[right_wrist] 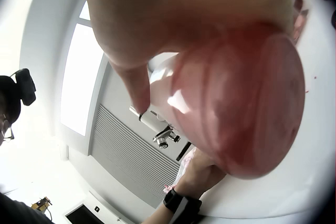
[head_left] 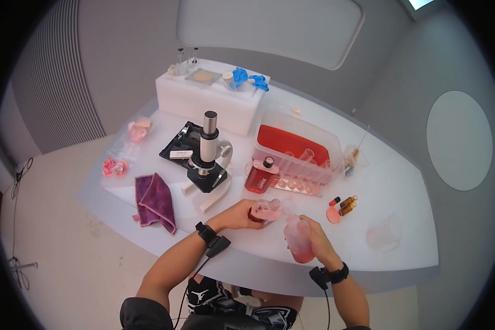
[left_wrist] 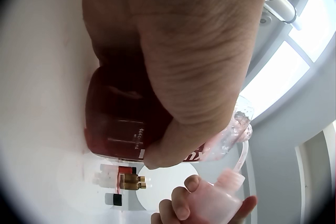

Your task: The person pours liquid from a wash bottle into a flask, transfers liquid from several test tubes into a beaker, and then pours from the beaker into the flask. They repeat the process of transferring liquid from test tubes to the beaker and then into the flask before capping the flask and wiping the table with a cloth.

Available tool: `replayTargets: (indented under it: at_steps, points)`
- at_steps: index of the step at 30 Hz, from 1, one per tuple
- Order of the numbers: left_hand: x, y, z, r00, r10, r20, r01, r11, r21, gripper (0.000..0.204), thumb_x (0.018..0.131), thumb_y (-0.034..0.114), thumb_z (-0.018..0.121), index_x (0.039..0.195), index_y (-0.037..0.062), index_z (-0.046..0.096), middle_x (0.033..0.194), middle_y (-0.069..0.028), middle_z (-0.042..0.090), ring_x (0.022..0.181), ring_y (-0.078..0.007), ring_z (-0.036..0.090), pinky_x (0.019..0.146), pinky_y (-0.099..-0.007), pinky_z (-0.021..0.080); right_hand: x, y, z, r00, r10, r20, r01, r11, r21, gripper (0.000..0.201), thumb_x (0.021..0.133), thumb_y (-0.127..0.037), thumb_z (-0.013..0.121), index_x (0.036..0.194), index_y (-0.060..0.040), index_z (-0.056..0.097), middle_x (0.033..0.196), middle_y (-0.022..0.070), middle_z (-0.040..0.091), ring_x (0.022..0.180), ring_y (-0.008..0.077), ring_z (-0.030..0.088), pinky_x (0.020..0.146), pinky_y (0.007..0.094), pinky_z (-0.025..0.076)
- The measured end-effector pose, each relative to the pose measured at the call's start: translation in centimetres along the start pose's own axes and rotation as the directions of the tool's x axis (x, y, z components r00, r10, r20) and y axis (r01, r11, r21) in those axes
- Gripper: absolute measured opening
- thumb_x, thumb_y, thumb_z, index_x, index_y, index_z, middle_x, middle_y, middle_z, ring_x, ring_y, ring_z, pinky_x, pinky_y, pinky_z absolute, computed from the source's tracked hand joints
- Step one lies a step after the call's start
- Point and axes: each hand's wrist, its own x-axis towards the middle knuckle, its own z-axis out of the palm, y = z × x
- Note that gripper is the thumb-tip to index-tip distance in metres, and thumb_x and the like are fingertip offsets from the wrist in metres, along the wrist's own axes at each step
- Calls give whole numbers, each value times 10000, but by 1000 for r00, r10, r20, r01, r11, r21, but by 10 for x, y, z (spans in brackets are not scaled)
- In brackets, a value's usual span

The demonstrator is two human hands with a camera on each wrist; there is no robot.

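My left hand (head_left: 237,215) grips a clear glass bottle (left_wrist: 118,124) of dark red liquid with white print on its side. In the left wrist view it stands on the white table, the thumb across its front. Clear, pinkish material shows at its mouth (left_wrist: 239,124). My right hand (head_left: 320,243) holds a translucent squeeze bottle (head_left: 299,241), tilted, with pink-red liquid inside. Its thin spout (left_wrist: 243,155) reaches to the glass bottle's mouth. The right wrist view shows the squeeze bottle's rounded base (right_wrist: 278,108) close up.
A second red bottle (head_left: 260,177) with a black cap stands just beyond my hands, before a plastic tub (head_left: 327,142) of red liquid with test tubes. A microscope (head_left: 208,151) and purple cloth (head_left: 154,202) lie left. Small vials (head_left: 347,205) and a clear beaker (head_left: 383,234) are right.
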Motion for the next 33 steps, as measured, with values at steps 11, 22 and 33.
replayTargets:
  at_steps: [11, 22, 33]
  points:
    - [0, -3, -2, 1000, -25, -1, 25, 999, -47, 487, 810, -5, 827, 1274, -7, 680, 1138, -33, 738, 1029, -107, 651, 975, -294, 524, 15, 29, 18, 827, -454, -332, 125, 724, -678, 743, 1160, -400, 197, 863, 72, 689, 716, 277, 638, 645, 454, 589, 675, 516, 450]
    - [-1, -3, -3, 998, -67, -5, 67, 997, -30, 457, 808, 23, 835, 1238, -4, 683, 1102, -28, 737, 1005, -106, 642, 947, -296, 526, 27, 50, 15, 691, -654, -307, 163, 555, -816, 502, 1146, -212, 326, 923, 65, 681, 819, 308, 680, 746, 533, 587, 739, 590, 445]
    - [-2, 1, -1, 1000, -21, -14, 20, 998, -65, 471, 822, 7, 817, 1268, -4, 667, 1126, -16, 724, 1027, -87, 624, 952, -283, 515, 21, 29, 0, 915, -331, -231, 146, 804, -576, 290, 1124, -162, 406, 1064, 26, 619, 842, 302, 652, 774, 515, 576, 695, 582, 406]
